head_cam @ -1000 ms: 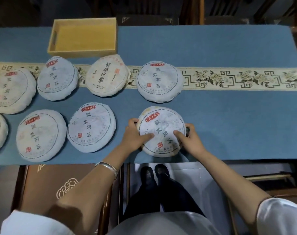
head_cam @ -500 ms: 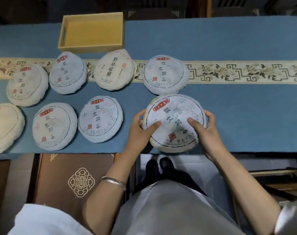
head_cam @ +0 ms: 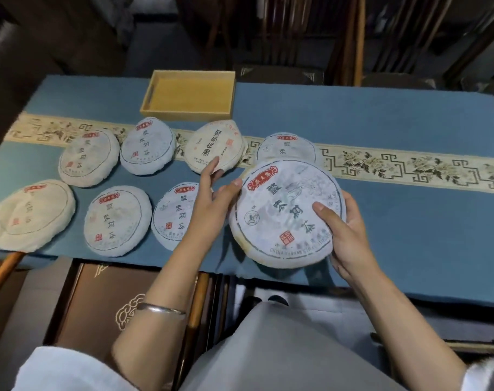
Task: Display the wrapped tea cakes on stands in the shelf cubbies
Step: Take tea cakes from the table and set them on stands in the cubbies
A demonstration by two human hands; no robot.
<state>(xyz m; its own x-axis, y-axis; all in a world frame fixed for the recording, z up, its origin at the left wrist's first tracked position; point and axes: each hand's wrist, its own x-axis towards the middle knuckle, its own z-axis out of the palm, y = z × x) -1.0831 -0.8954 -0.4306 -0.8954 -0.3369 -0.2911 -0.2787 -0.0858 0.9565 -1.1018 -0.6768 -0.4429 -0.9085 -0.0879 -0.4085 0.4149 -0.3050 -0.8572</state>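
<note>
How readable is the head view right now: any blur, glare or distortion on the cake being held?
Head view: the held tea cake is sharp, its label print legible, no glare; the left hand and right hand look crisp. Wide-angle distortion bows the blue table edges. The background beyond the wooden tray is dark and murky.

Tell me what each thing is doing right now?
Held tea cake: wrapped, lifted off the table, tilted.
Right hand: grips its right edge.
Left hand: thumb on its left edge, fingers loose.
Seven other tea cakes: wrapped, lying flat.
Yellow tray: empty.
</note>
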